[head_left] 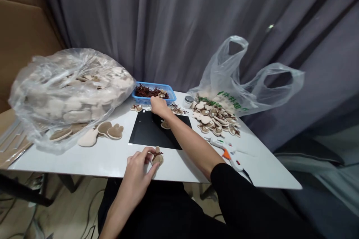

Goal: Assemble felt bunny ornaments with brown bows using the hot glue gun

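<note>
Near the front edge of the white table, my left hand (pixel 137 167) holds a small brown rabbit-shaped felt piece (pixel 157 158) with a dark brown bow at its neck, gripped between thumb and fingers. My right hand (pixel 159 106) is stretched across to the far edge of a black mat (pixel 146 130), just in front of a blue basket (pixel 172 95). It looks closed, with its fingertips turned away, and anything in it is hidden. Another felt piece (pixel 165 124) lies on the mat, partly covered by my right forearm. Along the mat's far edge lie felt pieces with bows (pixel 136 108).
Dark red-brown bows (pixel 144 91) fill the basket. A large clear bag (pixel 70 86) of felt pieces stands left, with loose pieces (pixel 114 131) beside it. At right are a pile of bowed pieces (pixel 214 119), a jar (pixel 188 101), a plastic carrier bag (pixel 221 71) and a glue gun (pixel 228 154).
</note>
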A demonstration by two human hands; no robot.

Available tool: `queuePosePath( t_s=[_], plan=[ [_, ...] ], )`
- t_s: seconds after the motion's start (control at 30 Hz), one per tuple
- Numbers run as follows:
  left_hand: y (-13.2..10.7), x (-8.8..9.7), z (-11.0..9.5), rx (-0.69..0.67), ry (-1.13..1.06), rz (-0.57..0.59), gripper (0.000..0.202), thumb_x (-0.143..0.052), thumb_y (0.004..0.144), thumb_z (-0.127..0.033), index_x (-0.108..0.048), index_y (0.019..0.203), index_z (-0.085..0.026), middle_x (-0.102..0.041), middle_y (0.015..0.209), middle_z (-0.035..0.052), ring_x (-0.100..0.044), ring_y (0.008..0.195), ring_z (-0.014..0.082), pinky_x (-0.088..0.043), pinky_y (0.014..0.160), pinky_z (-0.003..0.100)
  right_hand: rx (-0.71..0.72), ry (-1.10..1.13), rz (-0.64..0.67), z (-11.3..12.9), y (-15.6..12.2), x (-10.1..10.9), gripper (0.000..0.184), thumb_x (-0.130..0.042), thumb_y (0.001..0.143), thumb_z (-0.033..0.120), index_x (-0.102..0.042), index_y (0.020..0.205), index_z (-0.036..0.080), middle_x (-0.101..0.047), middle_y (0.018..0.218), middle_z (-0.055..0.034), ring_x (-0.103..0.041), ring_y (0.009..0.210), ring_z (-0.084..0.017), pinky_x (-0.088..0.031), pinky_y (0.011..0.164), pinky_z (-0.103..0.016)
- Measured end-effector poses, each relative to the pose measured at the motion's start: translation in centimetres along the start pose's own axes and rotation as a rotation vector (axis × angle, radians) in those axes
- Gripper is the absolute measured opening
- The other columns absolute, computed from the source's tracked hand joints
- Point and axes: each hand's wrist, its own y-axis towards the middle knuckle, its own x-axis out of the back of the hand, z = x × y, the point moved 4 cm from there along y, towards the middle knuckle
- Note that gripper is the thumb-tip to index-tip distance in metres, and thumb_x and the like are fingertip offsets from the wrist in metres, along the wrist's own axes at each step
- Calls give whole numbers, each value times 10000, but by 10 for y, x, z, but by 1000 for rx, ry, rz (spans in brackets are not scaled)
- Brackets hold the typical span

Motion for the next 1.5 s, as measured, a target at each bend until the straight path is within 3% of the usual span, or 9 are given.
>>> queuePosePath(
  t_s=[0.23, 0.33, 0.43, 0.67, 0.73, 0.9, 1.13, 1.33, 1.5],
  plan=[
    [2, 1, 0, -31, 24, 21, 205, -709, 907, -343, -728, 1097, -268, -768, 947, 32, -706, 915, 261, -517, 904, 413, -130, 212, -145, -36, -38, 8, 336, -722, 1027, 368, -687, 1286, 156, -706, 1303, -114, -712, 1142, -267, -611, 974, -475],
    [1, 1, -3, -30, 17, 25, 210, -712, 904, -328, -730, 1104, -266, -774, 958, 34, -708, 926, 260, -517, 910, 412, -92, 357, -160, -44, -72, 7, 142, -657, 1023, 217, -735, 964, 115, -784, 999, -124, -752, 1039, -265, -592, 943, -388],
    [-3, 1, -7, -19, 24, 51, 202, -723, 921, -331, -741, 1114, -272, -786, 1016, 38, -704, 964, 261, -509, 942, 416, -31, 557, -105, -45, -119, -5, 240, -531, 1038, 172, -667, 840, 162, -747, 703, -56, -758, 706, -185, -591, 712, -272],
    [-7, -3, -11, -25, 117, 69, 193, -694, 968, -287, -731, 1157, -283, -776, 1081, 27, -671, 1010, 259, -474, 960, 410, -21, 1155, -18, -52, -212, -57, 344, -728, 926, 522, -653, 853, 195, -750, 700, -47, -762, 624, -205, -606, 538, -284],
    [-7, -4, -12, -35, 129, 67, 197, -687, 979, -289, -726, 1172, -286, -775, 1119, 27, -665, 1019, 254, -466, 961, 405, -75, 1271, -28, -57, -220, -69, 408, -795, 847, 578, -681, 834, 186, -743, 680, -51, -742, 598, -202, -605, 538, -298],
    [-4, -6, -12, -15, 141, 64, 227, -697, 975, -295, -713, 1201, -290, -772, 1104, 23, -660, 1015, 257, -455, 956, 410, -166, 1035, -141, -72, -221, -74, 290, -721, 857, 476, -719, 790, 194, -713, 633, -40, -660, 549, -185, -514, 523, -292],
    [-5, -6, -12, -18, 153, 53, 216, -686, 999, -354, -721, 1203, -290, -779, 1126, 31, -672, 1001, 254, -462, 943, 408, -176, 906, -304, -78, -226, -66, 214, -668, 856, 388, -758, 756, 221, -801, 868, -85, -699, 808, -251, -530, 793, -374],
    [-3, -6, -14, -29, 171, 56, 204, -702, 998, -337, -714, 1198, -299, -775, 1112, 13, -670, 987, 248, -442, 923, 398, -186, 1215, -263, -80, -227, -77, 271, -751, 848, 478, -734, 834, 208, -695, 705, -25, -606, 597, -176, -517, 604, -319],
    [-2, -7, -15, -37, 201, 56, 210, -697, 996, -306, -681, 1204, -285, -742, 1177, 16, -668, 993, 240, -437, 929, 391, -197, 1399, -209, -75, -233, -84, 367, -828, 825, 504, -785, 1011, 191, -729, 744, -29, -664, 609, -172, -576, 643, -330]
  ],
)
